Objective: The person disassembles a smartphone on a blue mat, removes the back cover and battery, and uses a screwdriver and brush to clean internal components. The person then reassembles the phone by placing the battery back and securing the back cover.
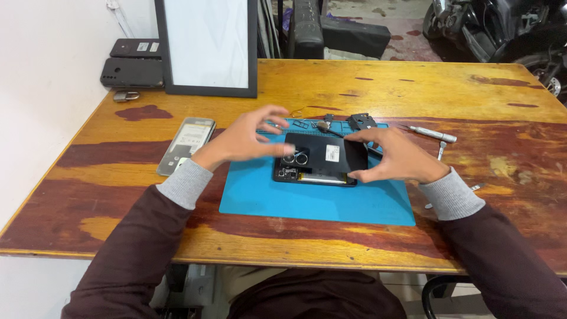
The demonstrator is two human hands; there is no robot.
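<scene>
A worn wooden table (366,88) with red-brown patches is seen from above, set against a white wall on the left, with dark seats and a parked motorcycle (502,29) visible beyond its far edge. A large framed white panel (207,44) is stood upright at the back of the table, and two dark phones (133,65) are stacked beside it near the wall, with a small padlock (126,95) lying just in front of them. A blue work mat (313,198) is spread in the middle of the table. On the mat an opened black phone (322,159) is laid flat, back side up, its camera rings and inner parts exposed at the left end. The phone's right end is pinched by the right hand (398,159), the thumb below and the fingers above. The left hand (248,139) is held just above the phone's left end, its grip spread and blurred, with nothing clasped in it. A clear phone case (186,145) is laid left of the mat. A slim metal screwdriver (431,133) is placed right of the mat, and small dark parts (361,121) are gathered along the mat's far edge.
</scene>
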